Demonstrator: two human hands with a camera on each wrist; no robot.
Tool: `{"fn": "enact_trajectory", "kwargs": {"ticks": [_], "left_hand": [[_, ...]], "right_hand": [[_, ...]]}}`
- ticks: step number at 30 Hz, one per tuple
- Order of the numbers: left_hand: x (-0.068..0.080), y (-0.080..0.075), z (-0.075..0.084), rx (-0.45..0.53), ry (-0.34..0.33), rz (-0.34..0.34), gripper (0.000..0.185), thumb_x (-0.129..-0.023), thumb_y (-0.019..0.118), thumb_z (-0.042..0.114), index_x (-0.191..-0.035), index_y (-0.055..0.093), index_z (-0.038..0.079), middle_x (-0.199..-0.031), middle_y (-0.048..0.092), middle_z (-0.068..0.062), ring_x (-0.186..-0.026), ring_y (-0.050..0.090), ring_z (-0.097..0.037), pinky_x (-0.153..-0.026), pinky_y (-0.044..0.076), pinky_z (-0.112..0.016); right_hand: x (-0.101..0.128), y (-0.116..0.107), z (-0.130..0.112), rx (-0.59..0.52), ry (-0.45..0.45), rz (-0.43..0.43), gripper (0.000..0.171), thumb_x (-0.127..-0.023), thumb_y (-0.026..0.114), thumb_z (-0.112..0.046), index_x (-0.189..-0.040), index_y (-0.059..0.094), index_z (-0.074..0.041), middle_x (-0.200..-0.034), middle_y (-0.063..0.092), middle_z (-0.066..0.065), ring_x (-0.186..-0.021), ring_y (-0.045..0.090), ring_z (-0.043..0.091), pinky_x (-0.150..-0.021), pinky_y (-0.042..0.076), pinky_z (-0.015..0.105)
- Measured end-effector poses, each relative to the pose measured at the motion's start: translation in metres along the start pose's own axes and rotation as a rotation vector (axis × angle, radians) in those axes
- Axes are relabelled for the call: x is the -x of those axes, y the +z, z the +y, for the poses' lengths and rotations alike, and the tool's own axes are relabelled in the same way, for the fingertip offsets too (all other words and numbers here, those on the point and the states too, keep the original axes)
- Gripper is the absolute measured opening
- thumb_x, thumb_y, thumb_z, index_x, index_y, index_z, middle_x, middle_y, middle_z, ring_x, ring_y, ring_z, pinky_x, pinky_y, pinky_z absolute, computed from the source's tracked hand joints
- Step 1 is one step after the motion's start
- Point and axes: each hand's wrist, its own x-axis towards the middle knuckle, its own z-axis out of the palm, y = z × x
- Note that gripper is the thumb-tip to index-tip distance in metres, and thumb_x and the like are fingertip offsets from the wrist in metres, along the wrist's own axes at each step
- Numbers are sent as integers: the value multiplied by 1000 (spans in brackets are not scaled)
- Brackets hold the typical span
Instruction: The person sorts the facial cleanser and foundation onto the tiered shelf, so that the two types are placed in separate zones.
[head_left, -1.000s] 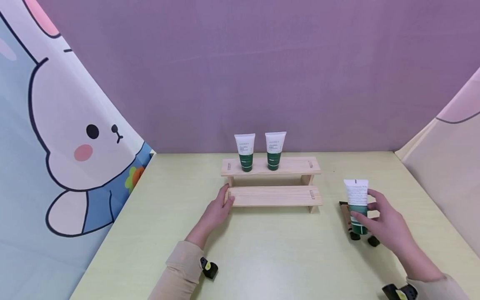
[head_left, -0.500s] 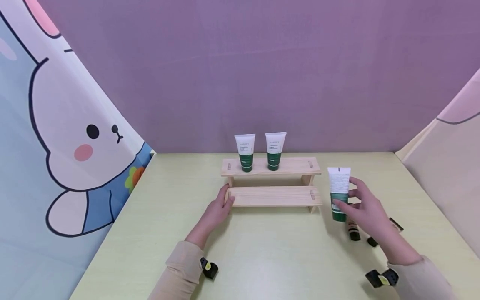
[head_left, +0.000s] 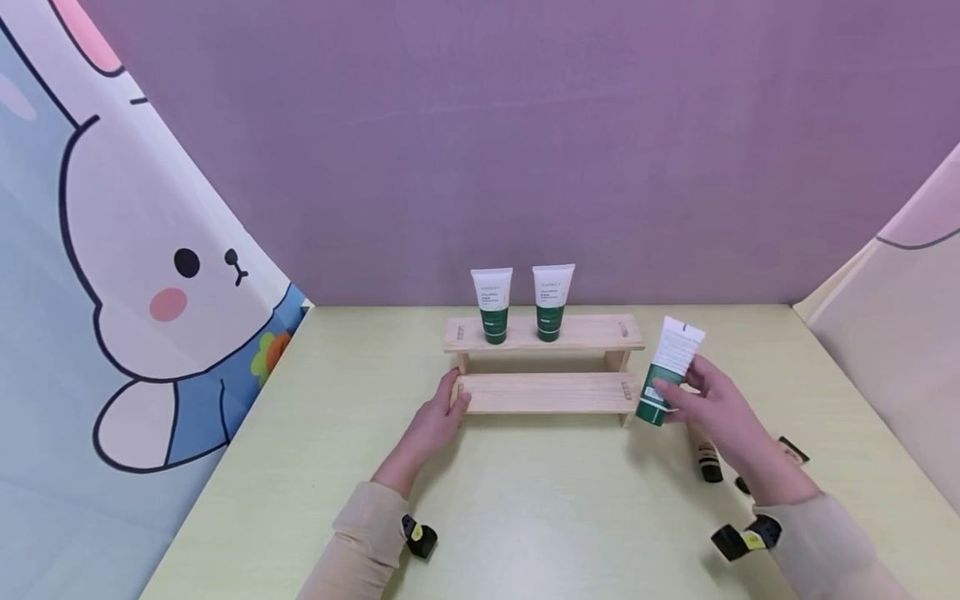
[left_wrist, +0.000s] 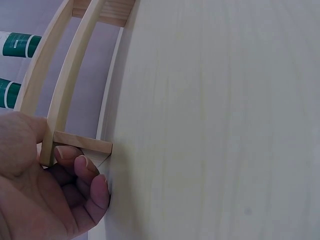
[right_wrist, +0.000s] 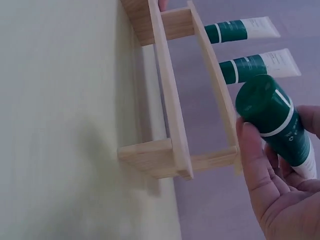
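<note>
My right hand (head_left: 716, 408) grips a white and green squeeze tube (head_left: 671, 371) around its lower half, just right of a two-step wooden rack (head_left: 547, 393). The tube tilts, its white crimped end leaning right and its green cap down toward the rack. In the right wrist view the green cap (right_wrist: 256, 97) faces the camera. My left hand (head_left: 433, 425) holds the left end of the rack's lower step; in the left wrist view its thumb lies over the board and fingers curl beneath. Two matching tubes, a left one (head_left: 493, 307) and a right one (head_left: 551, 303), stand cap-down on the upper step.
Behind my right hand, a beige tube with a black cap (head_left: 708, 462) lies on the pale table (head_left: 540, 508). Another dark-ended item (head_left: 792, 450) lies partly hidden by my right forearm. A purple cloth (head_left: 570, 150) hangs behind the table.
My right hand has moved left and away from me with the tube, toward the rack, and the tube has gone from upright to tilted. The left hand stays on the rack.
</note>
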Motion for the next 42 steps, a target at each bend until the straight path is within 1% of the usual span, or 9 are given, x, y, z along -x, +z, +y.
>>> {"fn": "enact_trajectory", "kwargs": {"ticks": [3, 8, 15, 19, 24, 29, 35, 39, 42], "left_hand": [[0, 0, 0, -6, -1, 1, 54, -93, 33, 45, -140, 16, 26, -120, 53, -16, -108, 49, -36, -87, 37, -51], [0, 0, 0, -9, -10, 6, 53, -93, 34, 44, -140, 17, 27, -121, 52, -17, -109, 48, -36, -88, 37, -52], [1, 1, -1, -16, -9, 2, 53, -93, 34, 43, -140, 16, 28, -129, 44, -17, -113, 44, -38, -90, 35, -52], [1, 1, 0, -13, -6, 9, 52, -93, 34, 42, -140, 17, 28, -127, 46, -17, -111, 46, -38, -89, 36, -52], [1, 1, 1, -18, -3, 11, 52, -93, 34, 42, -140, 17, 27, -125, 48, -18, -110, 47, -38, -88, 37, -51], [0, 1, 1, -28, -4, 13, 52, -93, 34, 42, -140, 17, 27, -125, 48, -17, -110, 47, -37, -89, 36, -51], [0, 1, 0, -32, -11, 14, 52, -93, 34, 42, -140, 17, 27, -126, 47, -18, -111, 46, -37, -89, 37, -51], [0, 1, 0, -30, -7, 13, 52, -93, 34, 42, -140, 16, 27, -125, 48, -18, -110, 47, -38, -88, 37, -51], [0, 1, -1, -28, -4, 9, 53, -93, 34, 43, -140, 16, 26, -124, 49, -18, -109, 48, -38, -88, 37, -51]], "right_hand": [[-4, 2, -4, -12, -35, -7, 54, -89, 53, -21, -132, 26, -3, -110, 55, 15, -87, 60, 24, -67, 50, 40], [-11, 5, -12, -47, -48, -55, 56, -93, 45, -24, -136, 15, -3, -107, 53, 14, -87, 59, 20, -67, 50, 36], [-20, 13, -18, -291, 3, -86, 55, -94, 42, -20, -137, 10, -5, -98, 52, 7, -79, 58, 16, -59, 48, 31], [-25, 20, -20, -209, 67, -32, 59, -90, 50, -28, -133, 15, -6, -98, 52, 6, -76, 57, 14, -57, 47, 28], [-30, 25, -21, -79, 123, -7, 73, -83, 61, -29, -135, 16, -5, -111, 49, 17, -89, 57, 20, -68, 48, 33], [-32, 24, -21, -60, 93, -59, 67, -85, 59, -25, -136, 21, -2, -116, 46, 23, -92, 59, 32, -70, 48, 35], [-37, 24, -24, -14, 72, -66, 48, -91, 46, -19, -133, 29, -2, -113, 52, 22, -89, 60, 31, -62, 47, 31], [-42, 24, -29, -15, 37, -57, 48, -92, 45, -24, -132, 25, -5, -114, 53, 19, -91, 59, 31, -69, 46, 33], [-47, 23, -30, 2, -35, -73, 52, -90, 51, -28, -129, 21, -11, -120, 51, 16, -94, 58, 29, -64, 42, 31]]}}
